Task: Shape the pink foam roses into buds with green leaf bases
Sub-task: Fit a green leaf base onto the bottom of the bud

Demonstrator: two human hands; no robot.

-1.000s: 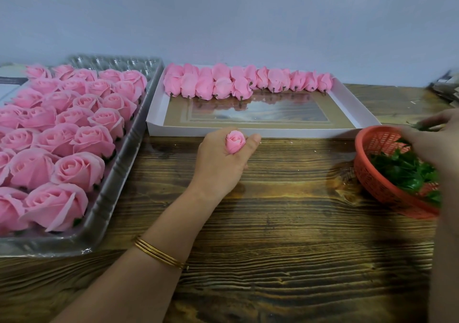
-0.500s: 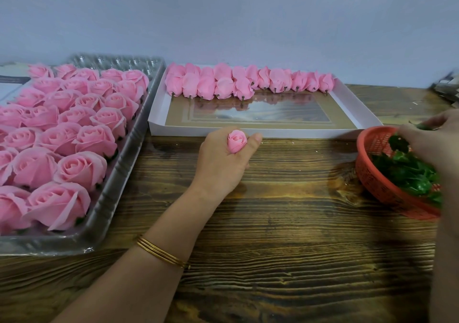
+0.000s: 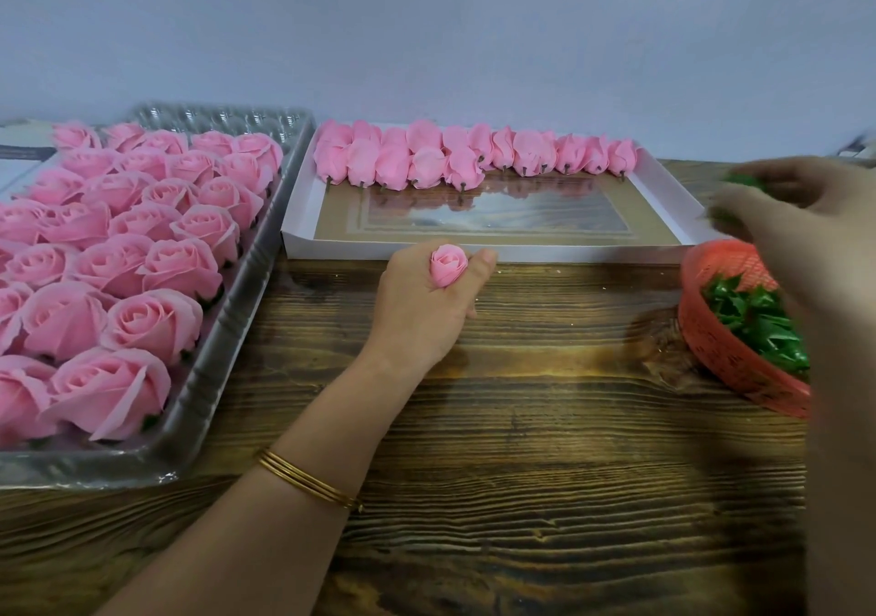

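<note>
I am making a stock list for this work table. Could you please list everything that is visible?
open roses: many, pink, in clear tray at left
finished buds: over a dozen, pink, in white box at back
basket: one, red, at right, holds green leaf bases
table: one, brown wood
bangles: gold, left wrist
left hand: holds one pink bud
right hand: blurred, above basket, pinches green leaf piece

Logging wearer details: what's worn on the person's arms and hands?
No sleeves or gloves show. Thin gold bangles circle the wrist of the left hand. The right hand is motion-blurred; no jewellery can be made out on it.
</note>
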